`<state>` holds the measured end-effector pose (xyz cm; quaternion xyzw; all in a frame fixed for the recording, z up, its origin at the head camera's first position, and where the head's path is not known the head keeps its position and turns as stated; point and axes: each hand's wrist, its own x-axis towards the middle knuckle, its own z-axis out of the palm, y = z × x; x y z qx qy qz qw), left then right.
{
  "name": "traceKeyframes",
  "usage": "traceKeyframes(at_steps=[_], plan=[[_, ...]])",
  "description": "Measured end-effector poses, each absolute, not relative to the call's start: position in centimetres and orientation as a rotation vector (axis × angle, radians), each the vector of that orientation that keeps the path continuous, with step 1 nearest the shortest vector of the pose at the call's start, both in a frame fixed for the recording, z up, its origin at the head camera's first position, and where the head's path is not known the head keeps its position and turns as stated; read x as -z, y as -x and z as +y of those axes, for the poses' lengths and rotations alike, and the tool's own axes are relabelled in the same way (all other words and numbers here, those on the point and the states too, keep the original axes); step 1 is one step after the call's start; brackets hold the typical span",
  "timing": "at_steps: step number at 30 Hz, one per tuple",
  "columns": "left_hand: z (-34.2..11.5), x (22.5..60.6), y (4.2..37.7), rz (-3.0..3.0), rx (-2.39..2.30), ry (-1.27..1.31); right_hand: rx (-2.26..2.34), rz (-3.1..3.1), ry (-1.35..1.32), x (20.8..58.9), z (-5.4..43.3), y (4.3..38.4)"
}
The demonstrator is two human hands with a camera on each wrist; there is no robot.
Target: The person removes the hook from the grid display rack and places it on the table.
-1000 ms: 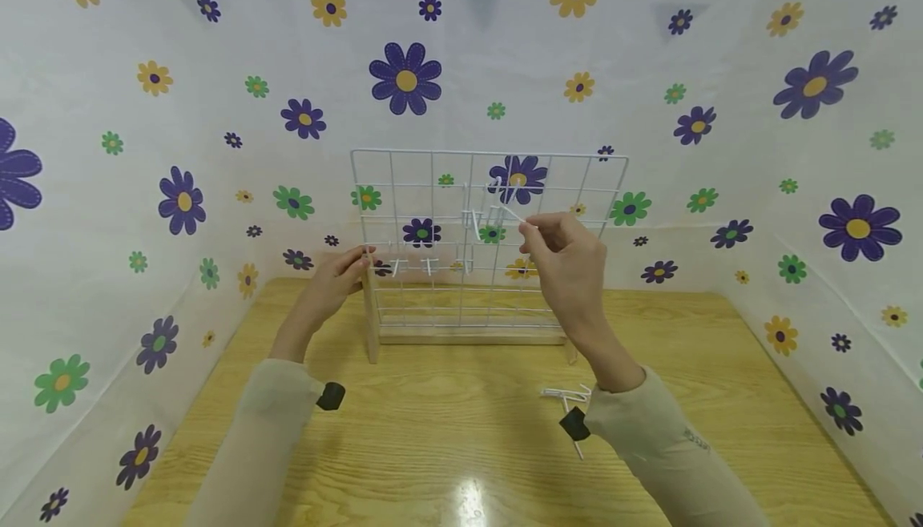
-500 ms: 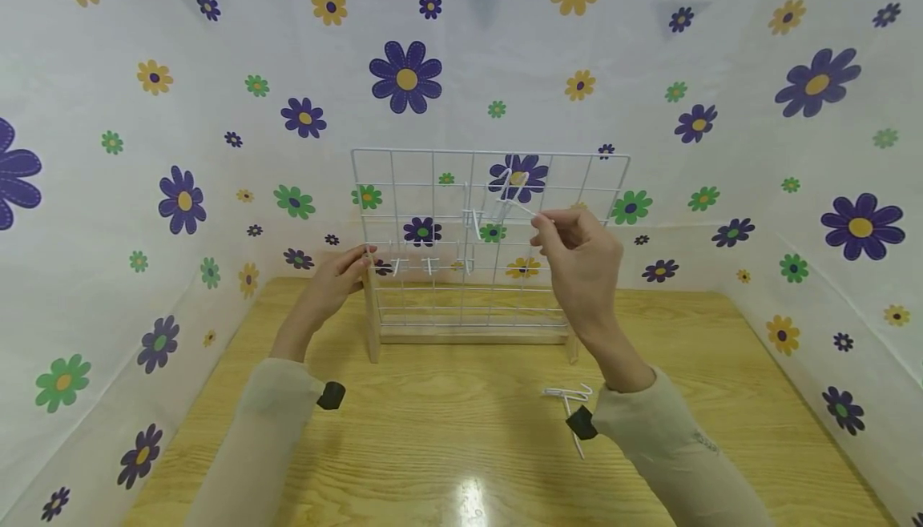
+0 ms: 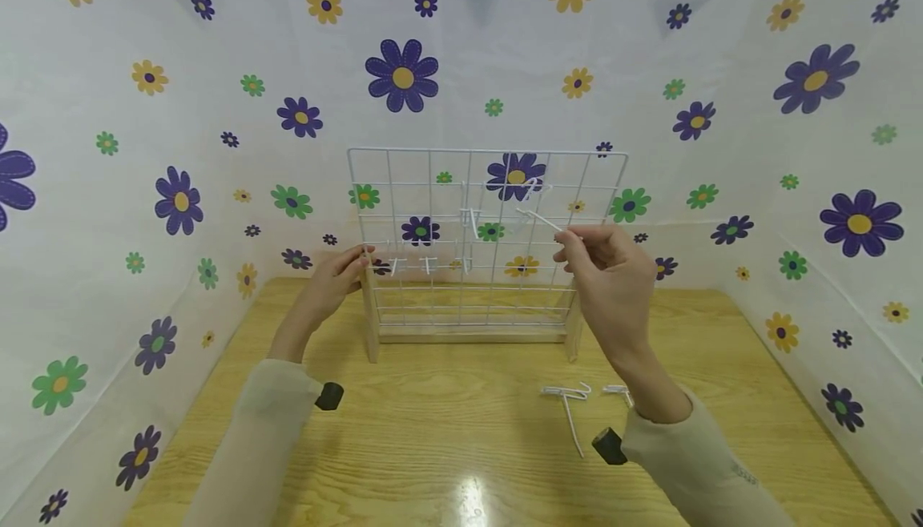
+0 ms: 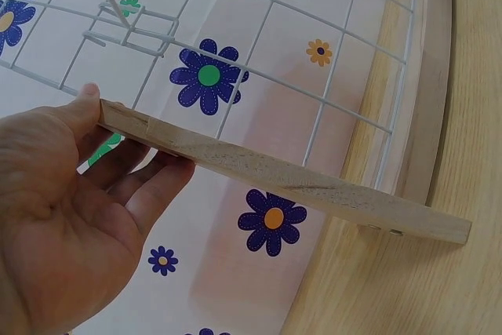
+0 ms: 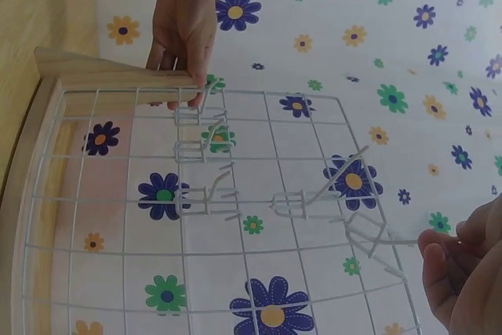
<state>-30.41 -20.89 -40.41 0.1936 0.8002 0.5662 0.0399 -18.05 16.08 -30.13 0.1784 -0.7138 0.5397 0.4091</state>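
A white wire grid panel stands upright in a wooden stand. My left hand grips the left wooden post, thumb on its near edge and fingers behind it. With thumb and fingertips, my right hand pinches the straight prong of a white wire hook. The hook's bracket end overlaps the upper right part of the grid in the head view. One hook hangs on the grid left of it, and several more hooks sit in a lower row.
Two loose wire hooks lie on the wooden table: one hook in front of the stand, another hook partly hidden by the right wrist. A white flower-patterned sheet surrounds the table at the back and sides.
My right hand has moved right and a little down, carrying the hook rightward across the grid. A second loose hook has come into view by the right wrist. The left hand stays on the post.
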Motion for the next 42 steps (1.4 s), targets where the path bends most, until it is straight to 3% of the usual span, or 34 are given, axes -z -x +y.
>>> traceKeyframes(at_steps=[22,42], plan=[[-20.8,40.1,30.2,2.465,-1.722,-0.601,-1.376,-1.869,-0.357,33.1,19.3,14.8],[-20.8,40.1,30.1,2.48,-1.716,-0.575,-1.42,-1.981,-0.25,37.2,19.4,13.2]])
